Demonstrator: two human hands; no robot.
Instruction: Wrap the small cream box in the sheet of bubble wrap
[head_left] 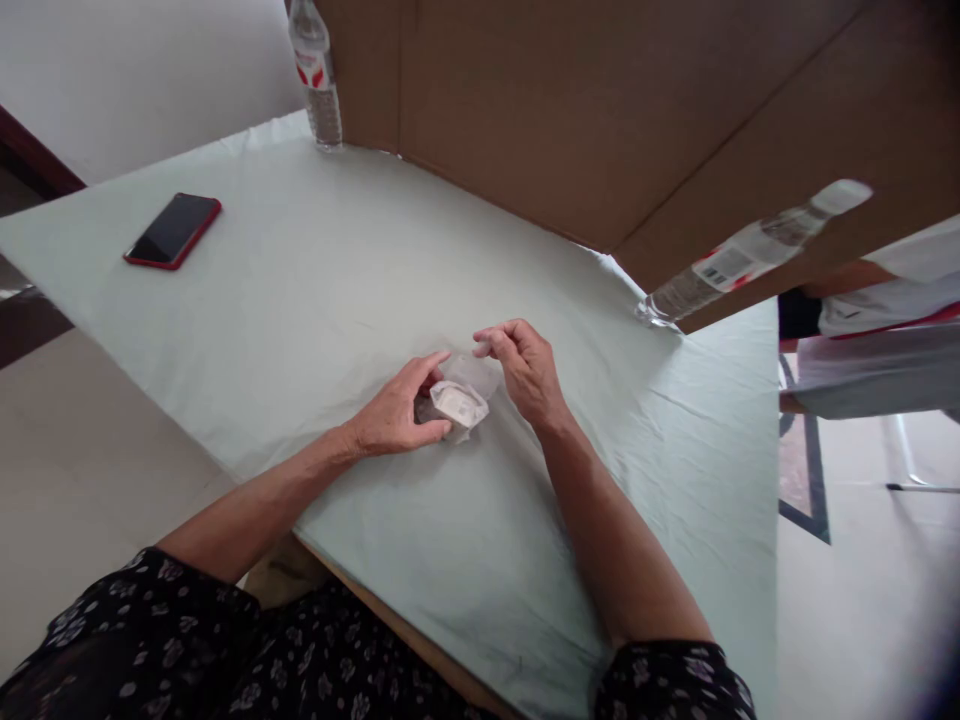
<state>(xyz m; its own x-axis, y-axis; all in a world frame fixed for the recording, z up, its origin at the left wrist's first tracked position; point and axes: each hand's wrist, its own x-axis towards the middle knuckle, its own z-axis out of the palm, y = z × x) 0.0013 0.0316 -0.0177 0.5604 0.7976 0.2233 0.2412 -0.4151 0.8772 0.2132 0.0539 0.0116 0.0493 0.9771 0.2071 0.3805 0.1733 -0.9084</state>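
My left hand (397,410) is closed around a small white packet-like object (457,405) that rests on the pale green tablecloth (315,280). A clear plastic wrapper (480,375) sticks up from the object. My right hand (525,365) pinches the top of that wrapper between thumb and fingertips. Both hands meet near the middle of the table, close to my body. What the white object is exactly I cannot make out.
A red-cased phone (172,231) lies at the table's far left. A water bottle (316,75) stands at the back; another bottle (750,252) stands at the right. A big cardboard sheet (600,110) rises behind. Another person's clothing (877,340) shows at right.
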